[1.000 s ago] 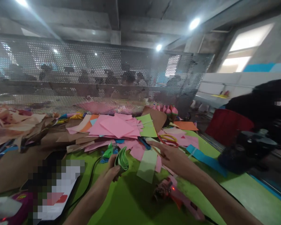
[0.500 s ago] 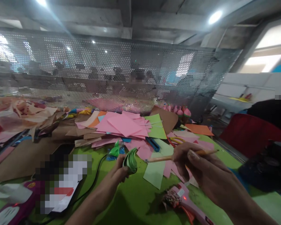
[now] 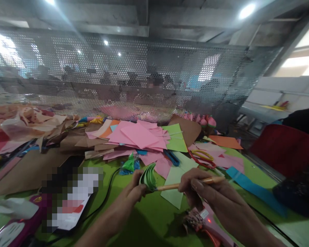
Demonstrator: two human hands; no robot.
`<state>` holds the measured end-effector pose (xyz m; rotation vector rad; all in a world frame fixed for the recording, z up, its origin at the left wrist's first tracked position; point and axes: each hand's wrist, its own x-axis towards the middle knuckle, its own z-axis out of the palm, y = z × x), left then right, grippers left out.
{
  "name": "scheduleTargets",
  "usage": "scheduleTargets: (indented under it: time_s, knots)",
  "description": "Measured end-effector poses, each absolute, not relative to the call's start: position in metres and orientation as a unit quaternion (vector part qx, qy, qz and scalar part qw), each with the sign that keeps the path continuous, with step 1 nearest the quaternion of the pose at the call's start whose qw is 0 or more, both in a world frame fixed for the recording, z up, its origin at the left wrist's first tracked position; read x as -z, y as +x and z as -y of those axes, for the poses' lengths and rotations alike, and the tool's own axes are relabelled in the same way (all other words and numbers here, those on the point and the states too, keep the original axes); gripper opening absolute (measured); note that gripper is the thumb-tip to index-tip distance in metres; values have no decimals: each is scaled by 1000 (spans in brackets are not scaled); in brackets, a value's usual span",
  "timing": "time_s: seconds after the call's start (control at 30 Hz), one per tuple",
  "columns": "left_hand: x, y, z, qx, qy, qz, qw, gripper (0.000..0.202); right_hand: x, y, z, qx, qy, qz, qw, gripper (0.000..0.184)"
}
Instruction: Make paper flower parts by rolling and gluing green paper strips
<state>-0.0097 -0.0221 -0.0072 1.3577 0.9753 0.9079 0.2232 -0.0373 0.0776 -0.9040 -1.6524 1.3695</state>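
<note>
Pinched in my left hand [image 3: 137, 187] is a small bundle of curled, layered green paper strips [image 3: 148, 176]. My right hand [image 3: 206, 188] grips a slim wooden stick [image 3: 170, 187], like a pencil or brush handle. Its small dark tip points left and meets the lower edge of the curled paper, though I cannot tell whether it goes between the layers. Below my right hand lies a pink glue gun [image 3: 211, 219] with a lit red light and a clotted nozzle area. A pale green sheet [image 3: 173, 195] is partly behind the stick.
Pink paper sheets [image 3: 139, 135] are piled at the back. Nearby are a blue cutter [image 3: 172, 157], scissors [image 3: 202, 156] and a green object in plastic [image 3: 130, 164]. A phone [image 3: 74, 202] and a purple glue gun [image 3: 23, 223] lie left. Behind stands a perforated screen [image 3: 134, 75].
My right hand has brought the stick left and down, so its tip now reaches the curled green paper. The view has shifted slightly; a blue strip shows more at right.
</note>
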Motion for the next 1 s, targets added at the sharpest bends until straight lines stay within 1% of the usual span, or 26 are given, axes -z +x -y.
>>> scheduleTargets:
  time_s: [0.17, 0.23, 0.37, 0.43, 0.47, 0.5, 0.57, 0.6, 0.63, 0.67, 0.7, 0.73, 0.8, 0.87, 0.93, 1.0]
  knots:
    - [12, -8, 19, -379, 567, -424, 597, 26, -76, 221, 38, -540, -366, 655, 383, 26]
    - [13, -8, 19, -386, 563, -415, 602, 26, -78, 223, 38, -507, -369, 676, 387, 27]
    - [12, -9, 21, -417, 561, -390, 599, 29, -86, 230, 34, -401, -364, 729, 419, 35]
    - [11, -9, 21, -414, 560, -395, 599, 27, -90, 233, 31, -395, -389, 724, 411, 33]
    - [11, -10, 21, -409, 560, -401, 599, 26, -91, 234, 30, -399, -408, 720, 394, 30]
    - [12, -10, 21, -405, 560, -406, 598, 25, -91, 235, 29, -402, -427, 719, 373, 33]
    - [13, -10, 19, -401, 554, -413, 601, 23, -91, 236, 27, -391, -448, 731, 334, 56]
    - [13, -11, 19, -401, 551, -413, 604, 24, -90, 236, 27, -379, -451, 741, 321, 60]
    - [13, -11, 18, -401, 550, -411, 606, 24, -90, 236, 27, -366, -450, 750, 318, 53]
    - [13, -11, 18, -400, 549, -409, 609, 24, -90, 236, 27, -359, -448, 753, 322, 39]
    - [12, -10, 18, -396, 550, -408, 612, 25, -90, 237, 27, -366, -441, 750, 330, 25]
    - [11, -10, 19, -393, 552, -408, 612, 24, -90, 237, 27, -394, -426, 741, 339, 24]
    - [8, -9, 21, -395, 556, -412, 603, 24, -92, 238, 28, -500, -375, 701, 345, 33]
    - [5, -8, 24, -405, 556, -415, 595, 25, -93, 239, 29, -603, -321, 652, 328, 37]
    - [4, -7, 26, -408, 554, -414, 596, 28, -93, 238, 31, -639, -303, 631, 318, 40]
    - [4, -8, 26, -405, 554, -408, 603, 30, -91, 234, 33, -634, -307, 634, 320, 34]
